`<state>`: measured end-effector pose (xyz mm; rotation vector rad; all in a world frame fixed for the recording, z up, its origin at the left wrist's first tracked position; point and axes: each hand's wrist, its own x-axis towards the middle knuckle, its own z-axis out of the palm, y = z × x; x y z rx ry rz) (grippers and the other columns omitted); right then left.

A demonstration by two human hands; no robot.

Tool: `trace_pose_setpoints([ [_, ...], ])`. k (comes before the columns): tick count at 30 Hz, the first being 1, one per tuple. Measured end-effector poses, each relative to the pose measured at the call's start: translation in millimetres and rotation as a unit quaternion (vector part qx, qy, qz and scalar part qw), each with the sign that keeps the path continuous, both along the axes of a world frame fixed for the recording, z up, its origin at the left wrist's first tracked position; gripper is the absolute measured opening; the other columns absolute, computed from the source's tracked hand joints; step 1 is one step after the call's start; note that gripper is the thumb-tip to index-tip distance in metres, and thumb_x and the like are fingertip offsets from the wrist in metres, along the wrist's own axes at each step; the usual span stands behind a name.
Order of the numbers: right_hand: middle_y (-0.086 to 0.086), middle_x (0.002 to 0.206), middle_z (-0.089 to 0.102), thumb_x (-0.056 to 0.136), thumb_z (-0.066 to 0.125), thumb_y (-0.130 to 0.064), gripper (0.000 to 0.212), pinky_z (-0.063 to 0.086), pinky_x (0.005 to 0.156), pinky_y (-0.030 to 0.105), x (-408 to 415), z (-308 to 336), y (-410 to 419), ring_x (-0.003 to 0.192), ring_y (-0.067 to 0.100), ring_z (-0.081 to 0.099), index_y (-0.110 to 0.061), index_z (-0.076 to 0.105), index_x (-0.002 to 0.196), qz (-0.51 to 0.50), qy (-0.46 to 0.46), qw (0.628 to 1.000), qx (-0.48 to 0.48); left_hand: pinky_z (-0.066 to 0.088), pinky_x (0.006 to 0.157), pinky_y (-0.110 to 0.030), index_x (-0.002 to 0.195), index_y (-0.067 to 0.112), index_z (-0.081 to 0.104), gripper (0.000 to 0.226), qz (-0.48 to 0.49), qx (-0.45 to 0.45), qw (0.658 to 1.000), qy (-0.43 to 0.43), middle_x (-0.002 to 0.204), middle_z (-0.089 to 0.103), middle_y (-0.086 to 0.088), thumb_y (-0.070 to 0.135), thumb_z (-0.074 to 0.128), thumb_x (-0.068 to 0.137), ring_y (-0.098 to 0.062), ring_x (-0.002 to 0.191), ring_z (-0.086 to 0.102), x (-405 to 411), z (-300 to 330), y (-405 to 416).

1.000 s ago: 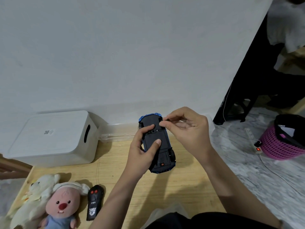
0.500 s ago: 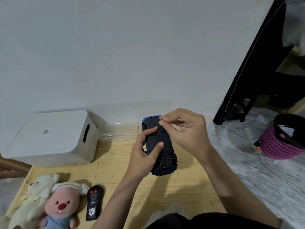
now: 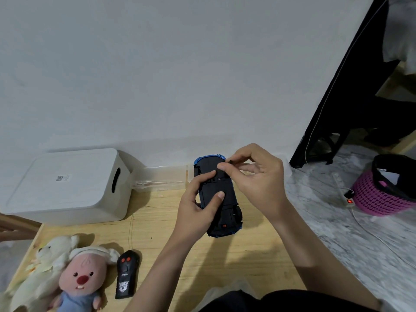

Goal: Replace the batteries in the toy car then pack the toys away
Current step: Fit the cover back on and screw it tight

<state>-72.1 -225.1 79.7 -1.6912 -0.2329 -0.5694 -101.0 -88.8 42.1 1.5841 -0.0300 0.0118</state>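
Observation:
A blue toy car (image 3: 222, 201) is held upside down above the wooden floor, its black underside facing me. My left hand (image 3: 198, 210) grips it from the left, thumb and a finger lying across the underside. My right hand (image 3: 256, 176) pinches with curled fingers at the car's far right edge, near the battery cover; what it pinches is too small to tell. A black remote control (image 3: 126, 274) with two red buttons lies on the floor at the lower left.
A white lidded storage box (image 3: 65, 185) stands by the wall at left, a clear plastic container (image 3: 162, 179) beside it. Two plush toys (image 3: 67, 278) lie at the bottom left. A pink basket (image 3: 380, 194) and a power strip (image 3: 349, 199) sit on the marble floor at right.
The car has been brought slightly more upright and to the right. My right hand's pinching fingers have shifted a little along the car's far edge.

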Motion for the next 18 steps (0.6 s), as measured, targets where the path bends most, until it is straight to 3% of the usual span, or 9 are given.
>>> trace_pose_setpoints([
  [4, 0.003, 0.077, 0.067, 0.072, 0.079, -0.001, 0.011, 0.059, 0.067, 0.029, 0, -2, -5, 0.073, 0.012, 0.067, -0.004, 0.071, 0.079, 0.0, -0.054, 0.997, -0.052, 0.055, 0.069, -0.019, 0.117, 0.019, 0.059, 0.039, 0.005, -0.004, 1.0, 0.007, 0.113, 0.064, 0.004, -0.003, 0.064, 0.085, 0.0, 0.092, 0.064, -1, -1, -1],
  [9, 0.001, 0.093, 0.071, 0.079, 0.069, 0.004, 0.014, 0.059, 0.075, 0.035, -3, -3, -10, 0.091, 0.011, 0.068, -0.007, 0.072, 0.088, 0.021, -0.047, 0.997, -0.065, 0.058, 0.072, -0.025, 0.117, 0.022, 0.059, 0.04, 0.016, 0.01, 1.0, 0.006, 0.112, 0.064, 0.007, 0.0, 0.066, 0.085, 0.001, 0.093, 0.063, -1, -3, -1],
  [12, 0.002, 0.093, 0.07, 0.078, 0.074, -0.001, 0.006, 0.059, 0.075, 0.04, -2, -3, -11, 0.092, 0.014, 0.068, -0.004, 0.069, 0.081, 0.022, -0.027, 0.998, -0.046, 0.057, 0.069, -0.021, 0.118, 0.02, 0.059, 0.039, 0.017, 0.01, 1.0, 0.001, 0.112, 0.064, 0.006, 0.0, 0.065, 0.085, 0.002, 0.092, 0.063, -2, -2, 0],
  [18, 0.002, 0.078, 0.068, 0.072, 0.079, -0.005, 0.021, 0.059, 0.069, 0.038, -3, 0, -2, 0.079, 0.018, 0.068, -0.014, 0.061, 0.068, 0.023, -0.003, 1.0, -0.018, 0.056, 0.071, -0.021, 0.118, 0.017, 0.059, 0.038, 0.022, 0.015, 1.0, -0.004, 0.115, 0.064, 0.001, -0.001, 0.066, 0.085, 0.0, 0.094, 0.063, -1, -3, 4],
])
